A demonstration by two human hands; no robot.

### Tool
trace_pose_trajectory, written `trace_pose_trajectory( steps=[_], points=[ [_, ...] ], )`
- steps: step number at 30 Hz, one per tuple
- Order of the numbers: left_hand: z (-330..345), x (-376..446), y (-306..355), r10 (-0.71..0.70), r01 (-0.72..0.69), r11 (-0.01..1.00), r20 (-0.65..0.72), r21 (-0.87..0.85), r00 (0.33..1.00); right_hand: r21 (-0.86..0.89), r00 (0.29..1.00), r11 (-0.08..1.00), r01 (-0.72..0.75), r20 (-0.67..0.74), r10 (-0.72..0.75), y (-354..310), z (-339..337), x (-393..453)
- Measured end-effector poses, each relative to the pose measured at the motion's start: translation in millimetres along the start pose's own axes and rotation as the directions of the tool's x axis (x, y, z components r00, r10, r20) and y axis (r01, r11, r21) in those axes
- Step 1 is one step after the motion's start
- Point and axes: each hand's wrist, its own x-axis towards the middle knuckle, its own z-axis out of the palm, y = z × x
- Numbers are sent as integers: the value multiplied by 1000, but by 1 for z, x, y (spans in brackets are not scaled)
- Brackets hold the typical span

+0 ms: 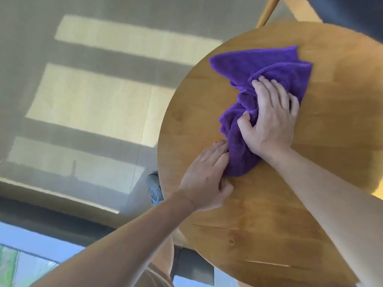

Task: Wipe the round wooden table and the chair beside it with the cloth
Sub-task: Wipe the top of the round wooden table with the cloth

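A purple cloth [263,71] lies bunched on the round wooden table [310,183]. My right hand [269,119] presses down on the cloth's middle, fingers curled into its folds. My left hand [205,179] rests on the tabletop at the cloth's near left edge, its fingertips touching or tucked under the fabric. A chair [300,11] with a light wooden frame and a dark seat shows at the top right, just beyond the table's far rim.
Grey floor [93,90] with bright sunlit patches spreads to the left of the table. A grey shoe [154,189] stands on the floor by the table's left rim. A window shows at the bottom left.
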Motion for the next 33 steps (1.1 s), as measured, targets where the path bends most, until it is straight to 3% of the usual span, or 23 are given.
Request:
trace_pose_trajectory(
  steps=[5,10,13,17,23,28,33],
  points=[
    [-62,0,-48,11,-29,986,110,163,994,25,950,950,-310,-12,311,-60,6,-23],
    [-99,0,-76,67,-114,979,263,168,962,-83,914,916,-392,77,398,-105,7,-48],
    [-110,-2,-84,-7,-13,997,263,75,965,-98,880,887,-451,120,460,-118,0,-58],
    [-126,-13,-93,-198,246,944,219,-220,955,-14,801,823,-567,224,556,-140,-7,-78],
    [-137,-18,-115,-457,503,839,232,-209,859,140,704,708,-692,348,619,-175,-11,-93],
    [-139,14,-129,-349,377,921,228,-93,909,148,602,607,-781,438,668,-155,-9,-70],
    [-132,77,-122,-299,313,940,114,-136,947,219,517,469,-856,322,793,-158,4,-67]
  ],
)
